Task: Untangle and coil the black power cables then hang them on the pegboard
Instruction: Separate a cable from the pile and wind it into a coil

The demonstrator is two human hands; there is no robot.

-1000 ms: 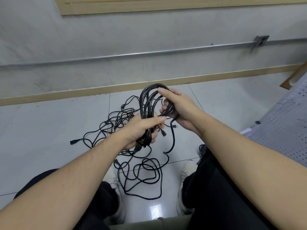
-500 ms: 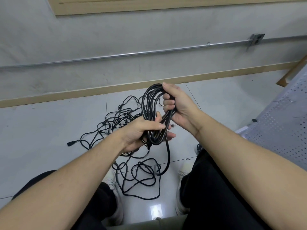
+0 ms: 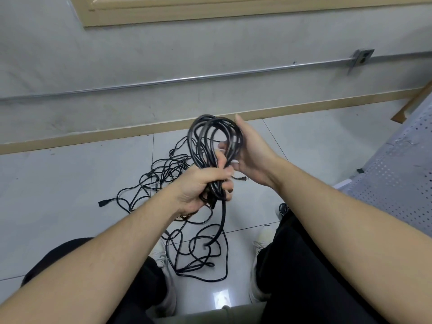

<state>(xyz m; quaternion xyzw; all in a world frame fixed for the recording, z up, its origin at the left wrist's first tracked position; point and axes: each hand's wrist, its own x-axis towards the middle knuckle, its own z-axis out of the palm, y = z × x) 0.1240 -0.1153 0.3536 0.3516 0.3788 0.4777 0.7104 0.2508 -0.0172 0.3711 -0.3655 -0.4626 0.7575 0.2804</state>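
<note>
Floor: grey tiles point(image 3: 70, 183), loose tangled black cables point(image 3: 163, 174) remain.
Left hand point(image 3: 201, 190): grips black coiled power cable point(image 3: 215, 141).
Right hand point(image 3: 252, 155): fingers relaxed, steadying loops.
Progress: coiling; perforated grey pegboard point(image 3: 397, 183) bare.

L hand point(image 3: 205, 185) fist clenched tight, forearm angled up; R hand point(image 3: 253, 157) open, fingers straight, palm facing left.

A pale tiled floor point(image 3: 70, 188) is carrying a loose tangle of black cables point(image 3: 163, 176), sprawling at centre and trailing toward six o'clock between two white shoes point(image 3: 261, 242). A black connector point(image 3: 102, 203) is lying at the tangle's nine o'clock, and a perforated grey board point(image 3: 397, 183) is resting at three o'clock.
</note>
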